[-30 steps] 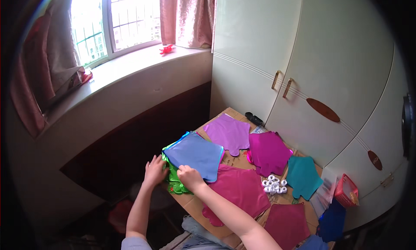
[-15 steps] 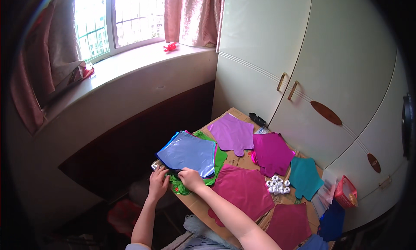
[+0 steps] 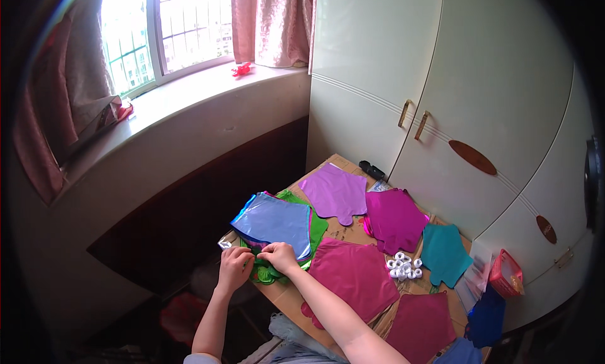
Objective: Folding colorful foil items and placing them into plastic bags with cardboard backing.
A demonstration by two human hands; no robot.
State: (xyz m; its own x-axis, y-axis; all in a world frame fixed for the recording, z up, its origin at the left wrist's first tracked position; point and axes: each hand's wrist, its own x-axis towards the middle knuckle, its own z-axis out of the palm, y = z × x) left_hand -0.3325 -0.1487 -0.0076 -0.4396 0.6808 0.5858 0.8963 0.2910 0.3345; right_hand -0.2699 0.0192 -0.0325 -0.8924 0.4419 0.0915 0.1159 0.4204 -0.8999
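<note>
While our left hand and right hand pinched the near edge of the blue foil balloon atop the green one at the table's corner, we judged the slick stack might slide off — nothing braced it.

Both hands meet at the desk's left corner — the left hand and right hand pinch the near edge of a blue foil balloon lying atop a green one. Purple, magenta, pink and teal balloons spread toward the far edge — small white rings cluster between them.
</note>
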